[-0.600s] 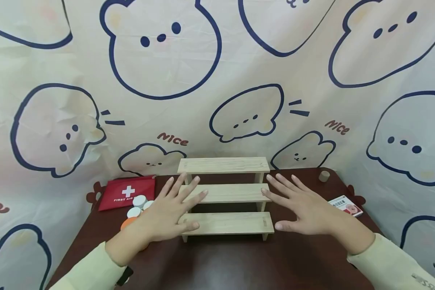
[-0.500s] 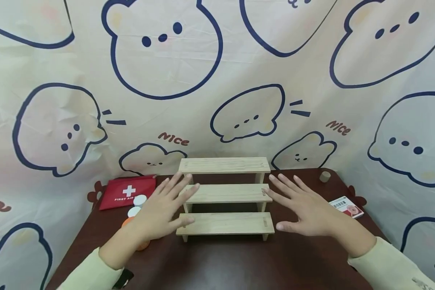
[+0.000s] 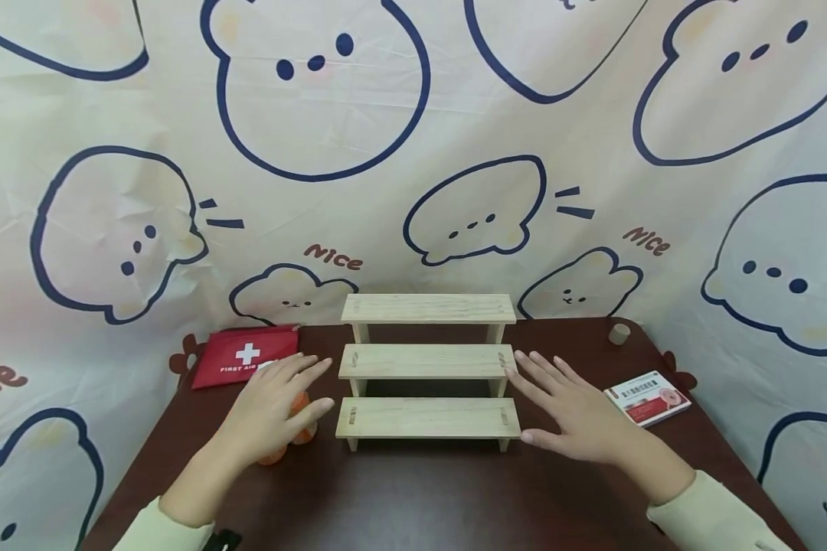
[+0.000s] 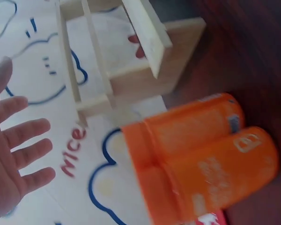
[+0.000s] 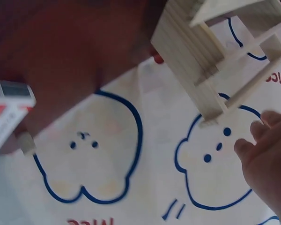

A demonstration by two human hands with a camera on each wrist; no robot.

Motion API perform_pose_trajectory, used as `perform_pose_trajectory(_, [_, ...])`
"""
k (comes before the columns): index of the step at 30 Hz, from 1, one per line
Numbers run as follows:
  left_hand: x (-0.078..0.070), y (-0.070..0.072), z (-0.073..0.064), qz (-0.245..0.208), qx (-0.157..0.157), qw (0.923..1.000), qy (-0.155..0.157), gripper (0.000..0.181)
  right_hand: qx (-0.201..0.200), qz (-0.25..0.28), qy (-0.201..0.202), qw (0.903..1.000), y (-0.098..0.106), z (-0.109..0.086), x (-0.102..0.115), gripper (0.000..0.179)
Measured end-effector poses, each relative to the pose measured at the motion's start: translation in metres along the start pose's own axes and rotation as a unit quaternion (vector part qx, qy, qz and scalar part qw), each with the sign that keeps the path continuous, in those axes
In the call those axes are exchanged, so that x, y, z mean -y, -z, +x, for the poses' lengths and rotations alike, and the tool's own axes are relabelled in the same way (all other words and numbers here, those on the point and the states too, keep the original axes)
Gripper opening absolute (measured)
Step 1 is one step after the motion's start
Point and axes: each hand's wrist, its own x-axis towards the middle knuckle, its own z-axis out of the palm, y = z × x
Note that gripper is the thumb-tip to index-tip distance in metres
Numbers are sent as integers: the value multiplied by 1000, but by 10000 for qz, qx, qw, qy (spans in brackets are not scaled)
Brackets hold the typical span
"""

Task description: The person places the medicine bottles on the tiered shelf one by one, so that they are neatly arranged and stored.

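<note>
A three-tier pale wooden rack stands at the middle of the table in the head view. My left hand hovers left of the rack with fingers spread, holding nothing. Beneath and beside it are orange bottles, mostly hidden by the hand in the head view. The left wrist view shows two of them: one orange bottle beside another orange bottle with the hand apart from both. Spread fingers also mark my right hand, which holds nothing near the rack's right end; the right wrist view shows them apart.
A red first-aid pouch lies at the back left. On the right are a white and red box and, farther back, a small cylinder. A cartoon-printed cloth hangs behind the dark table.
My left hand has moved left and away from the rack, so the rack's left ends show and the white lids are covered. The right hand has shifted slightly, uncovering more of the box.
</note>
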Motion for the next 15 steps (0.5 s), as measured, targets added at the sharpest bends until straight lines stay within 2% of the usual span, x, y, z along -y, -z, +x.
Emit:
perform_pose_trajectory(3, [13, 0, -10, 135, -122, 9996, 211, 57, -222, 81, -222, 9995, -11, -2, -2, 80])
perform_pose_trajectory(7, [25, 0, -21, 231, -74, 9977, 628, 54, -446, 231, -693, 9963, -20, -4, -4, 78])
perform_pose_trajectory(11, [32, -3, -30, 167, 24, 9943, 1049, 58, -412, 358, -1015, 9933, -27, -6, -5, 78])
perform_pose_trajectory(15, [38, -10, -38, 174, 15, 9933, 1147, 61, -317, 467, -1121, 9921, -36, -7, -3, 77])
